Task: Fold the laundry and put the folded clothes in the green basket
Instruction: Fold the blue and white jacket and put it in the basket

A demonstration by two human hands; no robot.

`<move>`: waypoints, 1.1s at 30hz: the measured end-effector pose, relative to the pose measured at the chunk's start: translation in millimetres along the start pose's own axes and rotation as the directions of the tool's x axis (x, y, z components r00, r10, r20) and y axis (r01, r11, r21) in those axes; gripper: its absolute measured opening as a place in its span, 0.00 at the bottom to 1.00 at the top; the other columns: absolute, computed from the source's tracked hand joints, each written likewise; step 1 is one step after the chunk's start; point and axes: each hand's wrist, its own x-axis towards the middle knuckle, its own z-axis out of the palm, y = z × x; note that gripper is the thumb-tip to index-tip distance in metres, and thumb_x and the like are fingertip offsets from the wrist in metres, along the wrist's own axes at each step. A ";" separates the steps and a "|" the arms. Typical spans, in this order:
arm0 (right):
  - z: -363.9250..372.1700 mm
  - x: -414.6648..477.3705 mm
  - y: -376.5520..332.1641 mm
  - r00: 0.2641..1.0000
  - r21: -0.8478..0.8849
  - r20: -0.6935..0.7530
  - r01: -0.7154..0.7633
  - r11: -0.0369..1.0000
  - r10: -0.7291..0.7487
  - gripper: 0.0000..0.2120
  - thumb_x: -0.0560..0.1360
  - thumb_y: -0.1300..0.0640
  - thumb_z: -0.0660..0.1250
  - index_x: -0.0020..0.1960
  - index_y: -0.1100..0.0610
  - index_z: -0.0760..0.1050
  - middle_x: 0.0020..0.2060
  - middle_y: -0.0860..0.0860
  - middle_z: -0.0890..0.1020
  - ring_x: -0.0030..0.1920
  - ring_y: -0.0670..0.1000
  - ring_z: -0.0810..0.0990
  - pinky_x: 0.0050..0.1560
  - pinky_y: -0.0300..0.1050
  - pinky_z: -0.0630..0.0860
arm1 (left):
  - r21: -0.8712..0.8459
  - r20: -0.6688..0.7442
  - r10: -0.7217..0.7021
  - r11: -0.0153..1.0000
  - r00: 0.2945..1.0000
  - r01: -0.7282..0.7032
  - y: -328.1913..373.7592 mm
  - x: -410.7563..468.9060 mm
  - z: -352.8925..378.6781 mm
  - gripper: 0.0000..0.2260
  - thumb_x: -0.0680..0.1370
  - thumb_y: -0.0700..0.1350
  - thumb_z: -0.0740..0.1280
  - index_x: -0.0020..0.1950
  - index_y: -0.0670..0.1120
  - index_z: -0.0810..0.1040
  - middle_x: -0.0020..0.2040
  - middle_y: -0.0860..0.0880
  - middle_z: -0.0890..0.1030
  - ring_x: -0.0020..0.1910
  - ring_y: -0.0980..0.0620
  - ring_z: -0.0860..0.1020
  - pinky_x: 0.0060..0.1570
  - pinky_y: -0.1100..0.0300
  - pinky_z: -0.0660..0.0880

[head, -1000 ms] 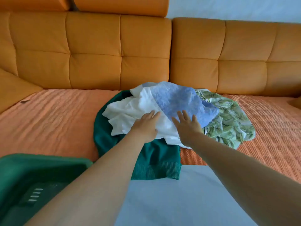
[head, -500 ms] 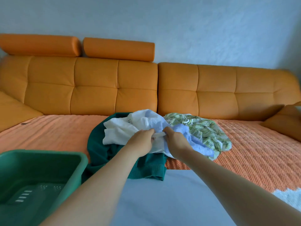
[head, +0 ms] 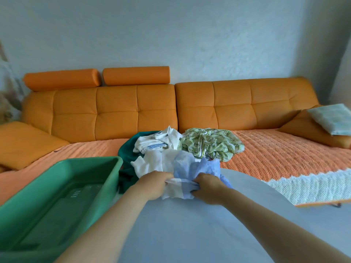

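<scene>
Spanning the view well beyond both hands: orange sofa [head: 136, 107], woven throw on the seat. Green basket [head: 106, 186] sits just left of the left hand [head: 152, 184]. Laundry heap just past the knuckles: dark green garment [head: 127, 149], white garment [head: 159, 141], leaf-print garment [head: 210, 147] beyond the right hand [head: 207, 186]. Blue-and-white garment [head: 190, 164] bunched directly ahead, its near edge stretched between the hands. Left hand grips the white part, right hand grips the blue; hands near, apart.
</scene>
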 end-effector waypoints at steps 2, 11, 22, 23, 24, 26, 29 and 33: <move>10.0 -12.7 -2.4 0.989 0.070 0.141 0.036 0.997 -0.046 0.13 0.77 0.49 0.66 0.38 0.54 0.71 0.34 0.48 0.72 0.43 0.53 0.73 0.38 0.45 0.65 | 0.120 0.141 -0.066 0.992 0.988 0.049 -0.2 -13.5 4.0 0.12 0.78 0.37 0.58 0.38 0.50 0.70 0.37 0.53 0.69 0.42 0.48 0.70 0.39 0.56 0.65; 6.9 -14.0 45.6 0.986 0.460 -0.151 0.006 0.888 0.071 0.15 0.76 0.64 0.63 0.53 0.47 0.82 0.46 0.42 0.83 0.51 0.49 0.82 0.53 0.44 0.78 | -0.003 0.034 -0.077 0.997 0.996 0.077 31.3 -16.5 15.6 0.16 0.77 0.37 0.57 0.56 0.53 0.78 0.58 0.54 0.79 0.57 0.50 0.77 0.57 0.55 0.76; 12.4 -2.8 92.3 0.991 0.087 0.130 -0.007 0.996 -0.005 0.32 0.78 0.53 0.64 0.78 0.38 0.57 0.66 0.53 0.76 0.62 0.55 0.76 0.58 0.48 0.74 | 0.130 0.303 0.072 0.985 0.950 -0.117 56.6 8.9 83.8 0.52 0.65 0.60 0.79 0.80 0.61 0.49 0.80 0.55 0.51 0.78 0.49 0.55 0.73 0.49 0.64; 10.7 -2.3 88.8 0.992 0.099 0.128 -0.013 0.995 0.000 0.30 0.78 0.53 0.65 0.77 0.39 0.62 0.65 0.52 0.76 0.62 0.55 0.75 0.58 0.47 0.74 | 0.165 0.304 0.063 0.979 0.951 -0.118 46.4 9.6 80.9 0.51 0.65 0.59 0.79 0.79 0.63 0.51 0.80 0.54 0.52 0.78 0.48 0.55 0.73 0.51 0.63; 9.2 -2.1 83.9 0.992 0.101 0.128 -0.014 0.995 0.001 0.27 0.77 0.52 0.65 0.75 0.40 0.66 0.64 0.52 0.76 0.62 0.55 0.76 0.58 0.47 0.74 | 0.215 0.304 0.051 0.969 0.951 -0.120 37.8 7.5 74.8 0.50 0.65 0.59 0.79 0.79 0.64 0.52 0.80 0.53 0.53 0.79 0.48 0.56 0.74 0.52 0.62; 7.2 -4.2 71.1 0.985 0.115 0.170 -0.007 0.993 -0.013 0.22 0.76 0.50 0.68 0.70 0.43 0.73 0.61 0.50 0.78 0.57 0.54 0.79 0.55 0.47 0.77 | 0.348 0.311 -0.009 0.932 0.950 -0.105 18.6 1.2 62.4 0.45 0.68 0.57 0.76 0.78 0.66 0.54 0.81 0.51 0.54 0.79 0.47 0.55 0.75 0.53 0.59; 8.8 -12.7 51.4 0.909 0.346 0.411 -0.085 0.934 -0.070 0.20 0.76 0.50 0.70 0.68 0.48 0.77 0.51 0.52 0.82 0.41 0.53 0.84 0.41 0.43 0.81 | 0.531 0.263 -0.162 0.848 0.951 -0.003 -0.7 -15.0 48.1 0.36 0.76 0.48 0.69 0.79 0.65 0.55 0.82 0.48 0.50 0.80 0.46 0.49 0.77 0.50 0.52; 10.0 -14.5 35.6 0.924 0.367 0.361 -0.018 0.930 -0.125 0.23 0.77 0.63 0.62 0.70 0.48 0.75 0.48 0.52 0.85 0.42 0.52 0.86 0.39 0.42 0.80 | 0.469 0.012 -0.125 0.877 0.992 0.105 -4.8 -27.9 49.0 0.27 0.76 0.39 0.62 0.74 0.58 0.67 0.76 0.49 0.62 0.75 0.46 0.59 0.71 0.53 0.60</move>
